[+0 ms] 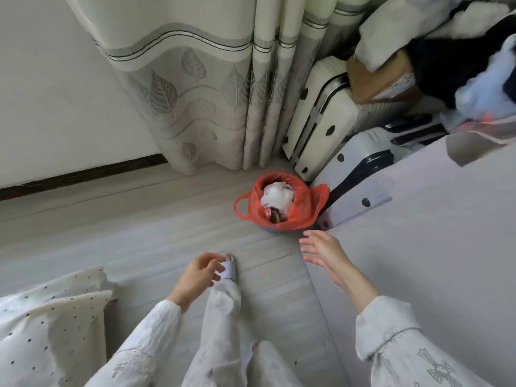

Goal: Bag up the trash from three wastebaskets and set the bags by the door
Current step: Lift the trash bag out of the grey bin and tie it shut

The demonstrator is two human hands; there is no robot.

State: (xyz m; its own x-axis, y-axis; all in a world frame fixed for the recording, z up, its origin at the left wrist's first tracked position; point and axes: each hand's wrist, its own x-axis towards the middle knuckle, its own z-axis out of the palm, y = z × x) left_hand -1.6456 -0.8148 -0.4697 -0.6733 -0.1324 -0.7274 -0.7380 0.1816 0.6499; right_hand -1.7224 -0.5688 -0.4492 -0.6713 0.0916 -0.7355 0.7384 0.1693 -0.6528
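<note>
You are looking at a small wastebasket (272,229) lined with an orange plastic bag (301,208), standing upright on the floor, its handles flopping outward and crumpled white trash (276,195) filling it.

Home bedroom: bed edge (418,247), leaf-patterned curtain (195,79), stacked suitcases (321,115), piled clothes (446,37), and lined wastebasket (279,202) on a wooden floor (111,219).

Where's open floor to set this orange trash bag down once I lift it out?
Bare floor lies left of the orange bag, between the curtain and your left hand. Its right side is crowded by suitcases and the bed edge.
</note>
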